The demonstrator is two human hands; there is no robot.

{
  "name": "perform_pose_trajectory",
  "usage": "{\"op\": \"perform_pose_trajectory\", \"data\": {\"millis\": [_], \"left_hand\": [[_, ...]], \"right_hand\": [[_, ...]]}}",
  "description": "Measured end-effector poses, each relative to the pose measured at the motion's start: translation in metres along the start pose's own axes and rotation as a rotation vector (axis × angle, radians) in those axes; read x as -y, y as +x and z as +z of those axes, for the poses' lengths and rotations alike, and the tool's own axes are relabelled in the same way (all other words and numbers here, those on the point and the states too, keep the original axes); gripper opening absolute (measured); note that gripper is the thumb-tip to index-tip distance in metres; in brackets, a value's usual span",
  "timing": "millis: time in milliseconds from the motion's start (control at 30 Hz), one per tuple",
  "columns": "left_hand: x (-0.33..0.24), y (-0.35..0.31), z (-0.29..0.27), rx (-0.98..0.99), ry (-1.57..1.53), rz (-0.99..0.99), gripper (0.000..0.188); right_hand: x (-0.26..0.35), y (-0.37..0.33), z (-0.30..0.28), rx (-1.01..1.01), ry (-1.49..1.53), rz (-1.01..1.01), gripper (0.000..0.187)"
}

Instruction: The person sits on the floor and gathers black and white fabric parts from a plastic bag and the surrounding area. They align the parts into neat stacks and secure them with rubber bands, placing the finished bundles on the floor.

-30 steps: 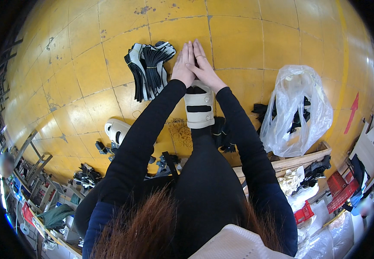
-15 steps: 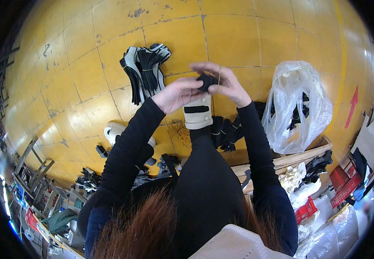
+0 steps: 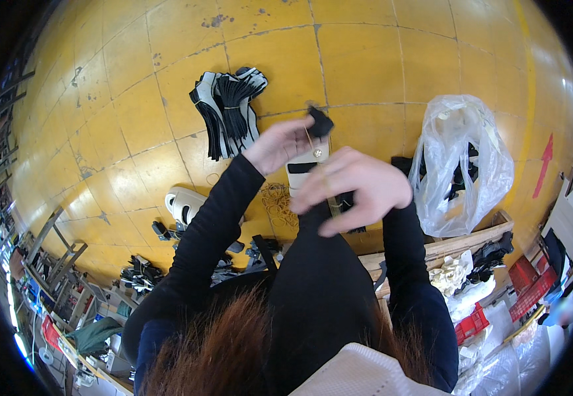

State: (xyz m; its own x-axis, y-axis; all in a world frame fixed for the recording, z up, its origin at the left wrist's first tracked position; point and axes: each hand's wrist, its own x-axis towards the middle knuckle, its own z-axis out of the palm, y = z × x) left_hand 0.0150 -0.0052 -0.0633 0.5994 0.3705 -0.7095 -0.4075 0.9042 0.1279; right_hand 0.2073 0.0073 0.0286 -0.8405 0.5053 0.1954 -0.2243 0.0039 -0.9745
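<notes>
My left hand (image 3: 283, 144) pinches a small bundle of black pieces (image 3: 320, 123) above my sandal. A thin yellowish rubber band (image 3: 331, 198) stretches from the bundle toward my body, caught on the curved fingers of my right hand (image 3: 359, 188). That hand is slightly blurred, its thumb and fingers apart around the band. Beneath them shows my beige sandal (image 3: 317, 154) with round metal buckles. A loose heap of rubber bands (image 3: 277, 206) lies on the floor left of this foot. Farther off to the left are banded stacks of black and white strips (image 3: 223, 119).
A clear plastic bag (image 3: 461, 171) with black pieces inside stands at the right. Behind it runs a wooden plank edge (image 3: 445, 245). My other beige sandal (image 3: 184, 203) is at the left, beside more dark bundles (image 3: 141, 274). The floor is yellow tile (image 3: 365, 66).
My right hand has moved away from the bundle, back toward my body, and the rubber band now stretches between them. My left hand keeps the bundle in nearly the same place.
</notes>
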Motion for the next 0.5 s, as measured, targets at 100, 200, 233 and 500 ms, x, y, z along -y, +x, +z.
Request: {"op": "perform_pose_trajectory", "data": {"millis": [100,200,233,500], "left_hand": [[-0.013,-0.009,-0.004,0.115,-0.329,0.267,0.044],[-0.010,-0.012,0.006,0.271,-0.431,0.379,0.053],[-0.007,-0.013,0.010,0.342,-0.444,0.395,0.052],[-0.004,-0.019,0.037,0.308,0.088,0.158,0.056]], "right_hand": [[-0.019,-0.041,-0.030,-0.119,0.429,-0.224,0.043],[-0.041,-0.072,-0.014,-0.598,0.976,-0.650,0.052],[-0.047,-0.075,-0.013,-0.683,1.230,-0.730,0.054],[-0.054,-0.040,0.007,-1.082,0.788,-0.001,0.066]]}}
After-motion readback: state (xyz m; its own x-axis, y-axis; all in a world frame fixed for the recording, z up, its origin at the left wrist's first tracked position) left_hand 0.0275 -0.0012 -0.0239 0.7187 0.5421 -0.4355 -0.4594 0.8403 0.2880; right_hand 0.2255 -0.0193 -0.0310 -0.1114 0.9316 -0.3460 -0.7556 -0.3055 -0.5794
